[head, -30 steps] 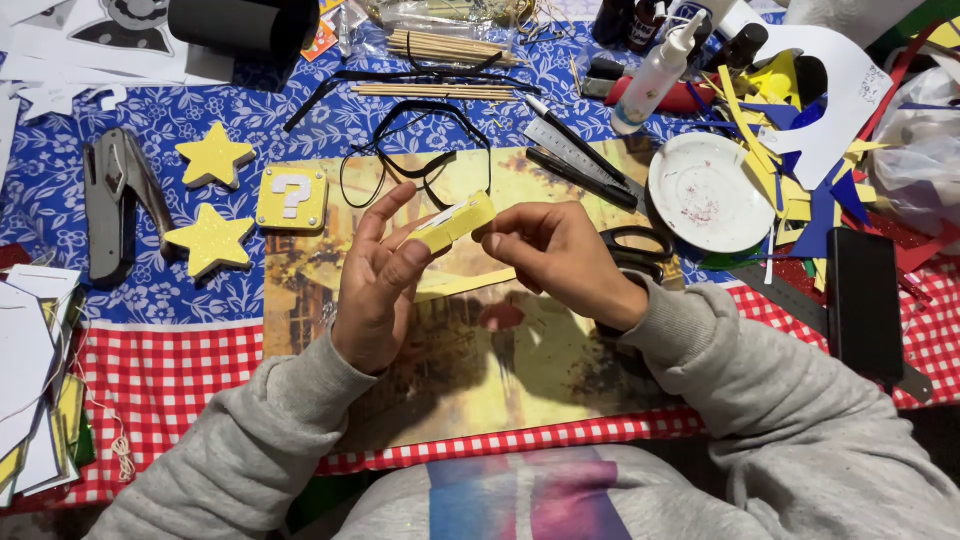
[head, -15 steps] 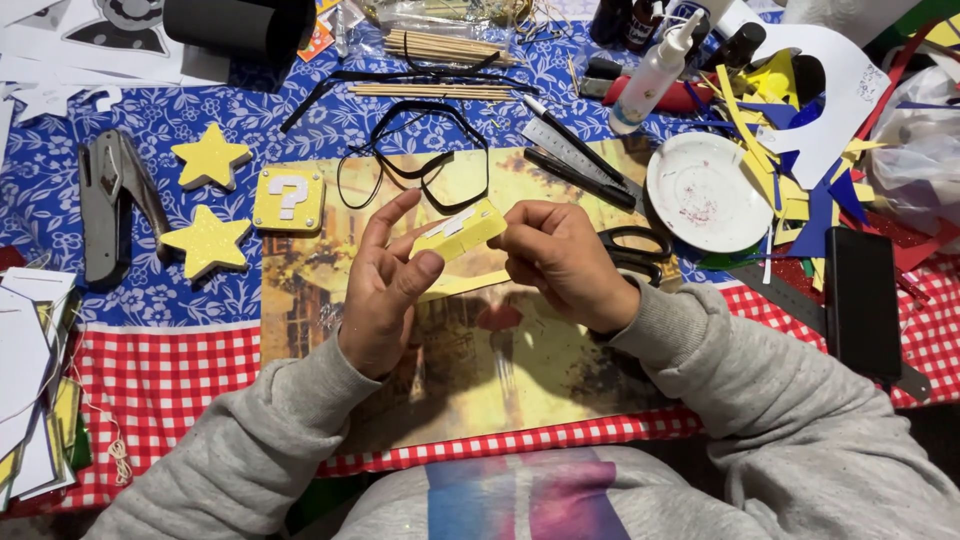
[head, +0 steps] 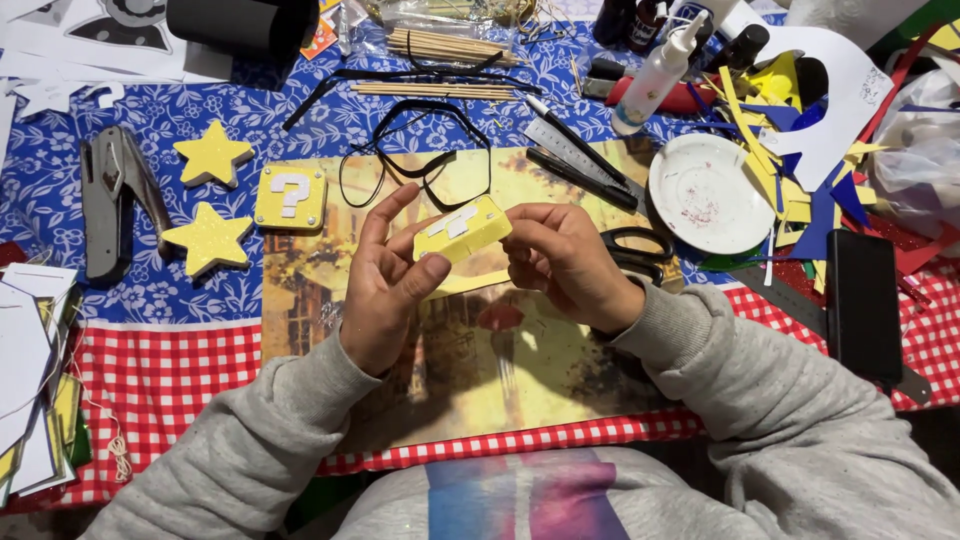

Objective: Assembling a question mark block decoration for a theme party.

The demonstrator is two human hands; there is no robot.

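A small yellow foam block with a white question-mark shape (head: pixel 462 230) is held between both hands above a yellowish picture mat (head: pixel 480 380). My left hand (head: pixel 385 285) grips its left end with thumb and fingers. At its right end sits my right hand (head: pixel 565 262), fingers curled around the edge. The block's marked face is tilted up toward the camera. A thin yellow strip (head: pixel 480 283) shows just under the block. A second, similar yellow question-mark block (head: pixel 290 196) lies flat on the table to the left.
Two yellow glitter stars (head: pixel 210 155) (head: pixel 208 240) and a grey hole punch (head: pixel 110 200) lie at left. Black cord (head: pixel 420 150), wooden sticks (head: pixel 450 45), a glue bottle (head: pixel 660 70), a white dish (head: pixel 710 193), black scissors (head: pixel 640 245), foam scraps and a dark phone (head: pixel 863 300) crowd the back and right.
The block has been turned in my hands so its white-marked face shows now; earlier mostly its plain yellow edge was toward the camera. Both hands stayed over the mat.
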